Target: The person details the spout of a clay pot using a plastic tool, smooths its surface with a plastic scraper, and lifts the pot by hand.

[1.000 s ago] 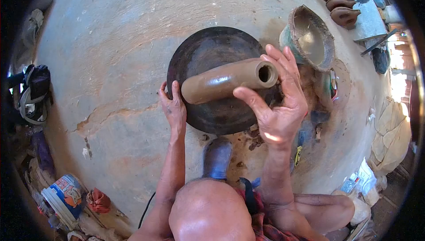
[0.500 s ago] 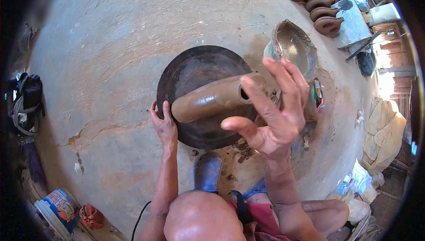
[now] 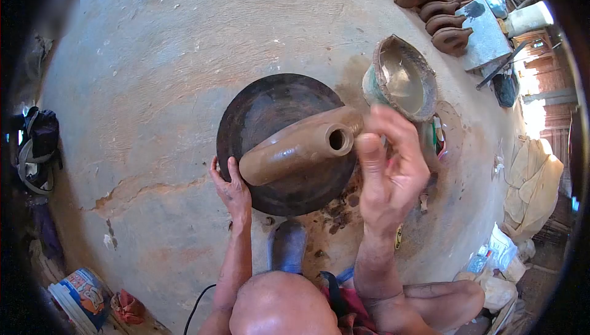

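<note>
A tall, wet brown clay vessel [image 3: 286, 150] stands on a dark round wheel [image 3: 249, 114]. Its small round mouth faces the camera, and a rounded bulge shows just behind the mouth. My left hand [image 3: 233, 192] is at the wheel's left edge beside the vessel's base, with thumb and fingers apart. Close to the right of the mouth is my right hand [image 3: 393, 181], its thumb raised and its fingers curved and partly blurred. Nothing shows between them; whether a fingertip touches the clay is unclear.
A rough bowl of cloudy water [image 3: 374, 83] is behind my right hand. Brown clay pieces [image 3: 452, 40] line the upper right near a pale block [image 3: 485, 34]. A bucket [image 3: 80, 298] stands lower left; bags [image 3: 504, 255] lie lower right. A foot is below the wheel.
My right hand has turned, its fingers drawing in beside the mouth. The vessel's top looks different, with the mouth now in front of the bulge. The view has shifted; my left hand stays at the wheel's edge.
</note>
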`<state>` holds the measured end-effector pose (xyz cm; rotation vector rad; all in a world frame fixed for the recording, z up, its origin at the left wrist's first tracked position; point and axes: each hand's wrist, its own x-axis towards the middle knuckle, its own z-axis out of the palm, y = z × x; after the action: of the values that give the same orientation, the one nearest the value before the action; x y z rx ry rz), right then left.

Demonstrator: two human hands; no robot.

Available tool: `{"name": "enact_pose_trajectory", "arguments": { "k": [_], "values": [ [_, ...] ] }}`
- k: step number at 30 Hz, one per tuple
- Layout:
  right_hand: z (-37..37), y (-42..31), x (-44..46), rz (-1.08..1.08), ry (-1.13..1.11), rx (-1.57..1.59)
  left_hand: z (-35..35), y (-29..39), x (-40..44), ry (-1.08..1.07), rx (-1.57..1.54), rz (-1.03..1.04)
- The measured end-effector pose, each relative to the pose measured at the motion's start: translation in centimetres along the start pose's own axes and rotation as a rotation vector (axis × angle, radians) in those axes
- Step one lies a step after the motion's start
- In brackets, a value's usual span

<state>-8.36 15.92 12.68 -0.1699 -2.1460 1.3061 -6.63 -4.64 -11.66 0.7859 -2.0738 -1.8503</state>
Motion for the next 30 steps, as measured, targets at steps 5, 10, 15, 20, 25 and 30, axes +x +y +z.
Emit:
{"name": "enact_pose_trajectory", "arguments": {
  "k": [5, 10, 15, 20, 25, 30],
  "values": [
    [1.6, -0.9, 0.9, 0.01, -0.203, -0.118, 0.1, 1.9, -0.9, -0.011, 0.043, -0.044],
    [2.7, -0.9, 0.4, 0.185, -0.13, -0.07, 0.2, 0.7, -1.1, 0.027, 0.039, 0.003],
    [3.0, -1.1, 0.2, 0.208, -0.04, -0.071, 0.2, 0.2, -0.9, 0.027, 0.067, 0.061],
    [2.5, -1.4, 0.1, 0.432, 0.197, 0.124, 0.4, 2.0, -1.2, 0.028, 0.024, -0.067],
    [1.7, -0.6, -0.2, 0.133, 0.001, 0.076, 0.0, 1.6, -0.8, 0.04, 0.134, -0.035],
    [1.4, 0.2, 0.8, 0.204, -0.163, 0.125, 0.1, 2.5, -0.5, 0.026, 0.076, -0.103]
  ]
}}
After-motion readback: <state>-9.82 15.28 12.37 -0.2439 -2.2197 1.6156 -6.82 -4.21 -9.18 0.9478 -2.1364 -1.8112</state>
